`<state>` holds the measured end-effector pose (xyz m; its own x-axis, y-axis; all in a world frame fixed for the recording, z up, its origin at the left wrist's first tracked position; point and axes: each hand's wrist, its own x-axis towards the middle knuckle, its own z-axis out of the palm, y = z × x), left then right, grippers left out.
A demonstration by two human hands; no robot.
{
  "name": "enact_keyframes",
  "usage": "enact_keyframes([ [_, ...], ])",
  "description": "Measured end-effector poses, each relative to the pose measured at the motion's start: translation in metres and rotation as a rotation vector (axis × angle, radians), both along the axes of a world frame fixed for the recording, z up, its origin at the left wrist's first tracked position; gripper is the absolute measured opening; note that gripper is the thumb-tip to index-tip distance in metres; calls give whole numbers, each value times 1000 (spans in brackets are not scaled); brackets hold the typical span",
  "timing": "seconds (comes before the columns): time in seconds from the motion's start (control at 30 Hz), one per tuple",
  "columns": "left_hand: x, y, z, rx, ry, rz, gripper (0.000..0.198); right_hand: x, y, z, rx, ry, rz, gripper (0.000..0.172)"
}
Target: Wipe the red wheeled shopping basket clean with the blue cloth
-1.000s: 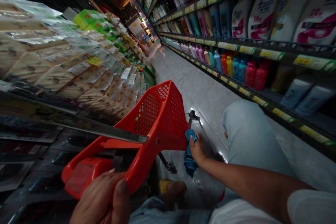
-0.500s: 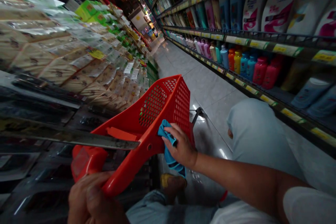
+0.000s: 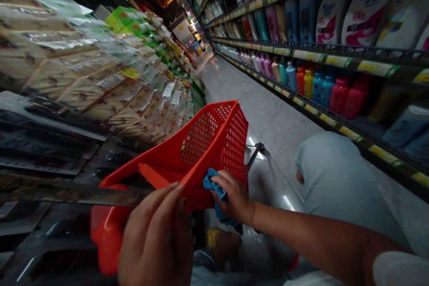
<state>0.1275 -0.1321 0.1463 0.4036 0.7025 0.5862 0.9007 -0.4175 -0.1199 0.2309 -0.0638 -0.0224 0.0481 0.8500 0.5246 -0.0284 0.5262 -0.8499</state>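
A red plastic shopping basket (image 3: 201, 147) with a perforated mesh wall is tilted in front of me. My left hand (image 3: 156, 237) grips its near edge, and the fingers hide part of the rim. My right hand (image 3: 234, 199) presses a crumpled blue cloth (image 3: 212, 183) against the outside of the basket's lower edge. The cloth bunches inside my fingers, and its lower end hangs below the hand. The basket's red handle end (image 3: 107, 237) sticks out low on the left.
Shelves of packaged goods (image 3: 100, 85) line the left of the aisle, with a metal shelf edge (image 3: 73, 195) close by. Bottles on shelves (image 3: 318, 89) stand on the right. My light-blue trouser leg (image 3: 342, 183) and a yellow-toned shoe (image 3: 221, 243) lie below, above a tiled floor (image 3: 271, 116).
My left hand has risen onto the basket's near edge and now covers more of it. My right hand and the blue cloth have slid lower along the basket.
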Motion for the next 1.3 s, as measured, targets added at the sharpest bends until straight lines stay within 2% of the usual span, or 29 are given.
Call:
enact_keyframes([
  [0.03,12,12,3,45,71,29,32,2,4,-10,-28,-19,2,22],
  [0.1,30,36,4,-48,256,172,38,6,19,-23,-110,10,-55,21],
  [0.13,35,47,3,-117,331,278,42,7,30,-24,-144,49,-116,21],
  [0.23,39,70,-5,-302,456,574,47,5,64,-9,-208,141,-338,27],
  [0.3,37,78,-8,-355,476,663,47,-6,73,1,-245,126,-415,32],
  [0.33,36,80,-9,-365,479,681,48,-14,70,3,-249,94,-414,34],
  [0.4,31,82,-12,-348,483,690,50,-33,51,-5,-184,-11,-319,39],
  [0.5,23,81,-17,-275,476,691,51,-46,19,-34,129,-242,-49,46],
  [0.57,18,79,-20,-239,476,681,51,-39,19,-52,253,-328,-10,43],
  [0.6,17,78,-22,-227,478,679,52,-32,27,-59,253,-333,-28,41],
  [0.67,16,77,-23,-218,480,689,53,-18,52,-68,127,-267,-115,40],
  [0.73,18,77,-24,-221,472,714,54,-11,75,-71,-98,-142,-270,39],
  [0.8,20,78,-25,-220,458,736,54,-16,78,-71,-274,-51,-408,39],
  [0.83,21,79,-26,-215,452,740,54,-22,71,-73,-297,-42,-424,38],
  [0.9,22,80,-27,-192,441,733,54,-36,45,-78,-209,-98,-316,39],
  [0.97,21,80,-28,-168,437,734,54,-47,17,-90,-50,-189,-95,40],
  [1.0,20,80,-29,-158,437,739,53,-48,8,-97,-21,-206,4,41],
  [1.03,19,80,-30,-151,441,742,52,-46,4,-105,-68,-182,61,43],
  [1.07,18,80,-31,-147,450,742,52,-41,4,-114,-184,-124,69,43],
  [1.17,16,79,-34,-127,487,711,50,-20,26,-137,-663,100,-76,35],
  [1.2,15,79,-34,-116,499,702,51,-15,36,-142,-764,148,-125,31],
  [1.3,11,77,-34,-80,513,683,51,-5,56,-138,-848,234,-143,22],
])
